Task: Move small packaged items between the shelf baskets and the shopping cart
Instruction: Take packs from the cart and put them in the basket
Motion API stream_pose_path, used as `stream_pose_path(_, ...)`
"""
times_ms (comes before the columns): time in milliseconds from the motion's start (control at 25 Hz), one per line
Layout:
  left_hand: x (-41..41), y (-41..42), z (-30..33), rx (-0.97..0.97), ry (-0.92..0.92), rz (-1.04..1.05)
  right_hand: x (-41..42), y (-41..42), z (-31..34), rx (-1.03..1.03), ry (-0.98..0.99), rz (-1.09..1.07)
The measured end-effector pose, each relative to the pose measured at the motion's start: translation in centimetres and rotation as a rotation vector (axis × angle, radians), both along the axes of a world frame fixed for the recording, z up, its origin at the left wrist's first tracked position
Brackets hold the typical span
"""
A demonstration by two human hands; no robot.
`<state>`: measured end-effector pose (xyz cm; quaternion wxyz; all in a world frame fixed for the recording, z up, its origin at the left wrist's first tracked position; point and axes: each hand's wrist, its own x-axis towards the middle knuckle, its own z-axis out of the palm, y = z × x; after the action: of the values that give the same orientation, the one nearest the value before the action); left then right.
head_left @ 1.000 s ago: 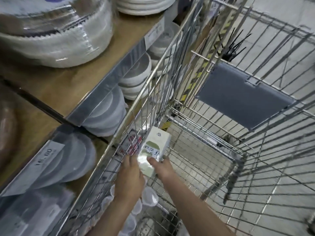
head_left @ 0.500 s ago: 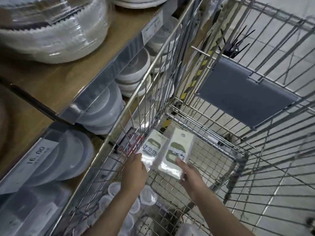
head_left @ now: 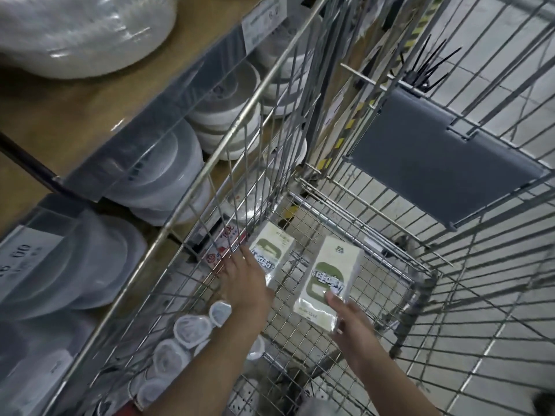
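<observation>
White-and-green flat packet [head_left: 327, 283], plastic-wrapped: pinched at its lower end by the right hand [head_left: 351, 319], thumb on the printed face, other fingers underneath, held tilted above the wire floor of the silver wire shopping cart [head_left: 228, 163]. Carried rightward and clear of its twin within the last second, after being pressed together with it as one stack between both hands. Nearest of all, low in the cart beside the left forearm, small translucent lidded cups [head_left: 192, 327], left untouched. Slightly farther in, left hand [head_left: 243, 280] laid against the lower edge of the second white-and-green packet [head_left: 271, 250], close to the cart's left wall; impossible to tell whether gripped or merely steadied, the fingers being partly hidden. Packets now well apart, one per hand, both inside the cart. Judged as a split made for handling singly, so probably the start of setting each down or lifting one out toward the shelf. Beyond, a grey plastic seat flap [head_left: 435, 163] hung on the far cart wall. Farthest left, outside the wire, stacked white disposable plates [head_left: 222, 115] on the wooden shelf.
</observation>
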<state>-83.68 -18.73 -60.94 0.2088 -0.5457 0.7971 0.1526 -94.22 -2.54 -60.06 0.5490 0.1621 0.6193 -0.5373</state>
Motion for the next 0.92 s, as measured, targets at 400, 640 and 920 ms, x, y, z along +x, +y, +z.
stream_pose_path(400,0.0,-1.3,-1.5,0.162,0.382,0.111,-0.2,0.7,-0.8,0.039,0.003,0.061)
stream_pose_path(640,-1.5,-1.3,-1.3,0.374,0.428,0.121,-0.2,0.7,-1.5,0.127,0.054,-0.027)
stream_pose_path(920,-2.4,-0.6,-2.1,0.394,0.262,0.123,-0.9,2.0,-1.9,0.211,0.107,-0.097)
